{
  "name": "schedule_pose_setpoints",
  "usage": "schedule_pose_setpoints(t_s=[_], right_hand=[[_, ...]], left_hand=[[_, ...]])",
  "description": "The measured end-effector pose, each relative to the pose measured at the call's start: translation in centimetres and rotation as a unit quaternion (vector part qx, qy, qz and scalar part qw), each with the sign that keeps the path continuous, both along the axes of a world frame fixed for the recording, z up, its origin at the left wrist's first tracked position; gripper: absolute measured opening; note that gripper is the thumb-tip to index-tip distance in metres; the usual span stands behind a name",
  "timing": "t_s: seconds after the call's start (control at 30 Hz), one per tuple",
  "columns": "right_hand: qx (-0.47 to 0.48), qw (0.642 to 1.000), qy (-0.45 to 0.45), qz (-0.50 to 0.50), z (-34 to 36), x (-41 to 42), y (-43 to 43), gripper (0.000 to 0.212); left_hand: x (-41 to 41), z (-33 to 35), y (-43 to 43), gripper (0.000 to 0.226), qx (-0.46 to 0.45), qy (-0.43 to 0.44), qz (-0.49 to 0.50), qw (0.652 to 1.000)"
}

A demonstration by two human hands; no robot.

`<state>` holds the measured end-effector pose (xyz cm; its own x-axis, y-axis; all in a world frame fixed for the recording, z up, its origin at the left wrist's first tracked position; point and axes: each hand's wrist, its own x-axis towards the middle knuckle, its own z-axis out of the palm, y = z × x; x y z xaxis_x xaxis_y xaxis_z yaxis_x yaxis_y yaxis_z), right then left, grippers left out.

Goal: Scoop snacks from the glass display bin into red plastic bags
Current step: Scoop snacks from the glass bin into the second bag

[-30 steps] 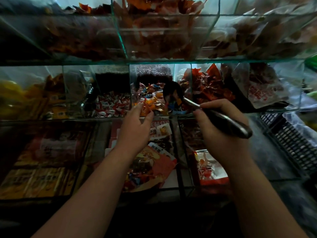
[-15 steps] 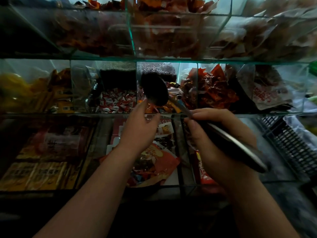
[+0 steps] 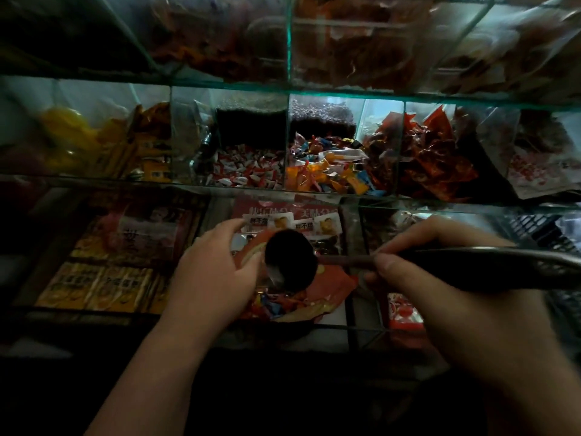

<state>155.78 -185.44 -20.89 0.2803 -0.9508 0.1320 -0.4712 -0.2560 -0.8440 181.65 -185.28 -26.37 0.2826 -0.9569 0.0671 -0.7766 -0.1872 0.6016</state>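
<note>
Looked to be a snack shop. Told by tiers of glass display bins [image 3: 288,55], parted by glass walls and heaped each with one kind of goods: small red-and-white wrapped candies [image 3: 248,171], mixed bright sweets [image 3: 327,176], red foil packets [image 3: 437,152], yellow packs [image 3: 107,143]. Had, in the lowest tier, printed orange packets [image 3: 94,286] laid in flat rows.

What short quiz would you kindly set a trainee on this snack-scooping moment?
1. True or false: the right hand grips the scoop by its handle.
2. Relative to the red bag, the scoop's bowl is: A) at its mouth; B) far left of it; C) beneath it.
3. Fill in: the ___ hand holds the bag's edge.
Key: 1 true; 2 A; 3 left hand.
</note>
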Motion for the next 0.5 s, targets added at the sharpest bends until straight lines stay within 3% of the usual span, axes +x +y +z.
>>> schedule_pose_setpoints(t_s=[0.07, 0.17, 0.23, 0.3, 0.4, 0.5], right_hand=[[-0.062, 0.997, 0.046, -0.030, -0.2, 1.4, 0.5, 0.009], [-0.001, 0.996, 0.086, 0.038, -3.6, 4.1, -0.2, 0.007], [-0.031, 0.986, 0.146, 0.069, -6.4, 5.9, -1.9, 0.014], [-0.018, 0.978, 0.182, 0.101, -8.9, 7.3, -2.8, 0.016], [0.047, 0.990, 0.120, 0.063, -11.9, 9.1, -3.1, 0.008], [0.115, 0.993, 0.036, -0.004, -13.3, 10.6, -3.0, 0.005]], left_hand=[[1.0, -1.0, 0.7, 0.061, 0.022, -0.015, 0.029, 0.999], [1.2, -2.6, 0.8, 0.043, 0.074, 0.011, 0.046, 0.996], [1.0, -3.6, 0.8, 0.010, 0.047, 0.021, 0.075, 0.996], [1.0, -4.1, 1.0, 0.017, 0.014, 0.012, 0.090, 0.996], [1.5, -4.8, 1.3, 0.029, -0.029, 0.043, 0.088, 0.995], [2.2, -5.5, 1.6, 0.026, -0.046, 0.087, 0.084, 0.992]])
